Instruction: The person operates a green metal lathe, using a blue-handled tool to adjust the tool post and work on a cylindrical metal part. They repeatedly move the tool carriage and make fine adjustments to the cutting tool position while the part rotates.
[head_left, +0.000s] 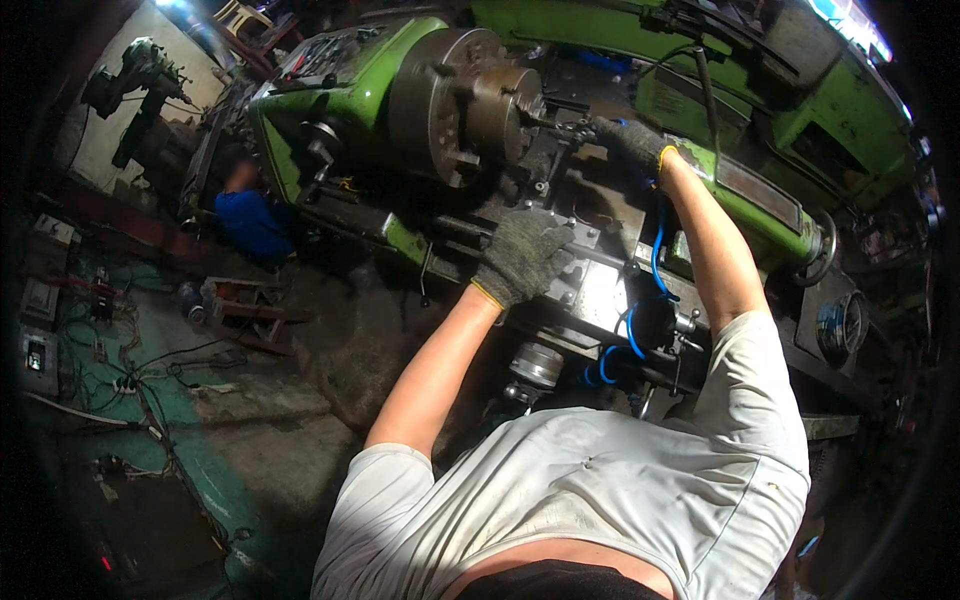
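A green metal lathe (385, 85) stretches across in front of me. Its large round chuck (420, 110) carries a brownish stepped cylinder (497, 112) facing right. My left hand (522, 258), in a dark grey knit glove with a yellow cuff, lies on the lathe carriage (590, 285) with its fingers spread. Farther right, my gloved right hand (632, 150) is curled beside a thin metal tool (570, 128) that points at the cylinder. Bits of blue show at that hand, and a blue hose (658, 250) hangs below it. What the fingers grip is hidden.
A handwheel (825, 248) stands at the lathe's right end. Left of the lathe, a person in blue (252, 222) is low down near a red metal frame (255, 312). Cables (150, 400) cross the green floor. A coil of hose or wire (842, 325) lies at right.
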